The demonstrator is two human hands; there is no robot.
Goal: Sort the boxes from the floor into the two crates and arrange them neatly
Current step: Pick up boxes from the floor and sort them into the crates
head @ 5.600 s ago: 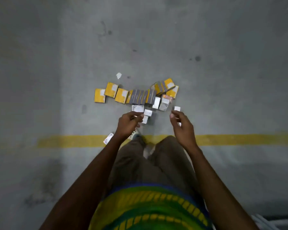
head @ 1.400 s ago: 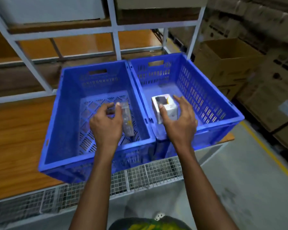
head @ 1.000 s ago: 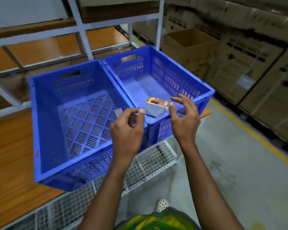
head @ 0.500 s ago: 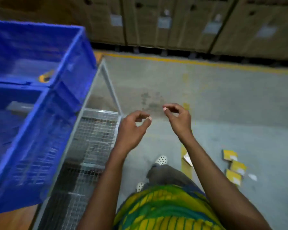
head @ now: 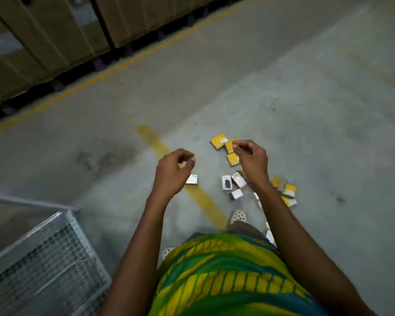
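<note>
While both hands hover empty with loosely curled fingers, yellow boxes (head: 219, 141) lie on the floor (head: 306, 110) just beyond the right hand (head: 251, 158) and white boxes (head: 237, 194) beside its wrist; one white box (head: 192, 179) lies by the left hand (head: 173, 172). It seems best to bend low and take one kind per hand, pinching the sides.

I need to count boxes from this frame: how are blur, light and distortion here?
Head view: dim, flat light, no glare; motion blur smears the wire cage and cartons; the floor boxes are soft, their print unreadable; wide-angle stretch toward the edges.
</note>
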